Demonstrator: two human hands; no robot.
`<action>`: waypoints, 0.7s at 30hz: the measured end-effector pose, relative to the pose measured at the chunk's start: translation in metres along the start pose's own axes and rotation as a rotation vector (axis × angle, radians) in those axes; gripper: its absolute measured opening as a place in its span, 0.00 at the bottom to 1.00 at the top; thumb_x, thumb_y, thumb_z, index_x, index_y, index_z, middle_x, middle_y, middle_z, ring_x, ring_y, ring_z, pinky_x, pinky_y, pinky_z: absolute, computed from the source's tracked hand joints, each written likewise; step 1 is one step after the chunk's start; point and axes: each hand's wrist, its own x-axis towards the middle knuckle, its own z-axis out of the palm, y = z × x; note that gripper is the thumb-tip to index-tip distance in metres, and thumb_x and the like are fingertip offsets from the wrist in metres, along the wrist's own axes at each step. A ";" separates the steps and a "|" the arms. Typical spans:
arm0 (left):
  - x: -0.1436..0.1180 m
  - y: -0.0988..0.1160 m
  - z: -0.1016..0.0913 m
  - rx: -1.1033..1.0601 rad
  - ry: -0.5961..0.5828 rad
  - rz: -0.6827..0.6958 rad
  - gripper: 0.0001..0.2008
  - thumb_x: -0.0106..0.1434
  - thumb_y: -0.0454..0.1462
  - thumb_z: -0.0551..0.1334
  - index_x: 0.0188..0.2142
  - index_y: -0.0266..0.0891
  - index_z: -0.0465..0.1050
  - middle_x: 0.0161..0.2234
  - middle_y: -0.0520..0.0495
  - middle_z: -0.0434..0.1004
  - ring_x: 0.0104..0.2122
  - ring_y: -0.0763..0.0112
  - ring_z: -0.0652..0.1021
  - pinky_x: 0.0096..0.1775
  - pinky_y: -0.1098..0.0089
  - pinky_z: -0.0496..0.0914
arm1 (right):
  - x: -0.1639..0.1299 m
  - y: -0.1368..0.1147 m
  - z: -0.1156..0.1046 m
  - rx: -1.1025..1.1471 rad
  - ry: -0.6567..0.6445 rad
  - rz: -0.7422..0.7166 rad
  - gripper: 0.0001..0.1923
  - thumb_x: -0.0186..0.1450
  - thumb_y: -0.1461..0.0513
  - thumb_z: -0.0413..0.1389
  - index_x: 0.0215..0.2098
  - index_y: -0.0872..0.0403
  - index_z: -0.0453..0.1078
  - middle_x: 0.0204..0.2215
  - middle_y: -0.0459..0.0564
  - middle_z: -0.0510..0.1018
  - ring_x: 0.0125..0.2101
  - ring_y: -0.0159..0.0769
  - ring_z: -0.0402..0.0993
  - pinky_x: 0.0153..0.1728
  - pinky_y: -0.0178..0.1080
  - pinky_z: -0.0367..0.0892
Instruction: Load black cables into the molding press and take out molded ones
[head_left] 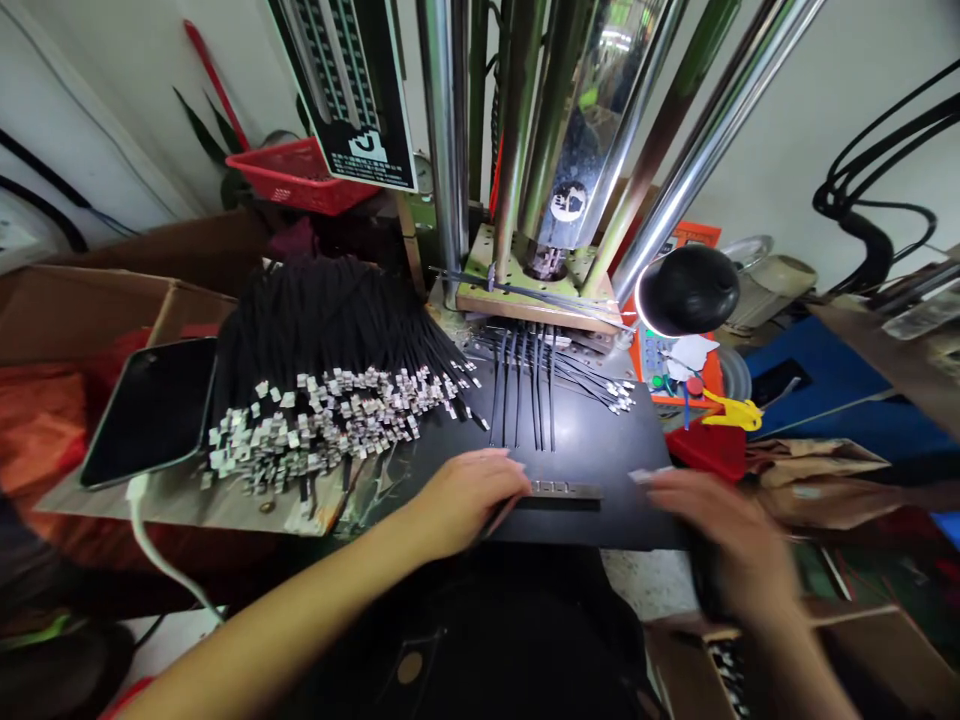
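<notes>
My left hand (476,497) is closed on the left end of a narrow metal bar (577,491), which lies near the front edge of the dark table (457,470). Several small metal clips stand along the bar's top. My right hand (739,535), smeared by motion, is off to the right of the bar. A small pale metal end (641,477) pokes out at its fingertips, and black cords (705,570) hang below the palm. Beyond the bar, several thin black cords (517,390) lie side by side under the press plate (540,305).
A large heap of black cords with metal ends (322,400) covers the left side, beside a phone (154,410) on a white cable. Steel press columns rise behind. A black round lamp (690,290), an orange control box (675,365) and yellow-handled snips (731,410) stand right.
</notes>
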 end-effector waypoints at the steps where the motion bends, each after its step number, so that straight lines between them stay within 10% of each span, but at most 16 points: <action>1: 0.005 0.002 0.011 -0.033 -0.047 -0.063 0.05 0.65 0.30 0.58 0.37 0.40 0.72 0.33 0.53 0.79 0.35 0.71 0.79 0.48 0.66 0.72 | 0.005 -0.009 0.021 0.104 -0.028 -0.024 0.13 0.73 0.63 0.48 0.46 0.48 0.74 0.45 0.50 0.79 0.45 0.36 0.76 0.47 0.38 0.73; 7: 0.016 0.011 0.015 -0.031 -0.164 -0.271 0.11 0.57 0.26 0.58 0.37 0.41 0.64 0.30 0.53 0.73 0.29 0.70 0.74 0.30 0.73 0.64 | 0.034 -0.029 0.093 0.422 0.022 0.249 0.06 0.64 0.64 0.59 0.39 0.52 0.76 0.34 0.47 0.82 0.34 0.35 0.80 0.35 0.34 0.73; 21: 0.034 0.034 0.016 0.263 -0.448 -0.379 0.16 0.66 0.29 0.52 0.53 0.36 0.61 0.34 0.46 0.79 0.34 0.61 0.79 0.37 0.64 0.71 | 0.048 -0.041 0.089 0.085 -0.165 -0.104 0.14 0.63 0.72 0.46 0.36 0.55 0.72 0.33 0.53 0.79 0.34 0.40 0.72 0.35 0.39 0.69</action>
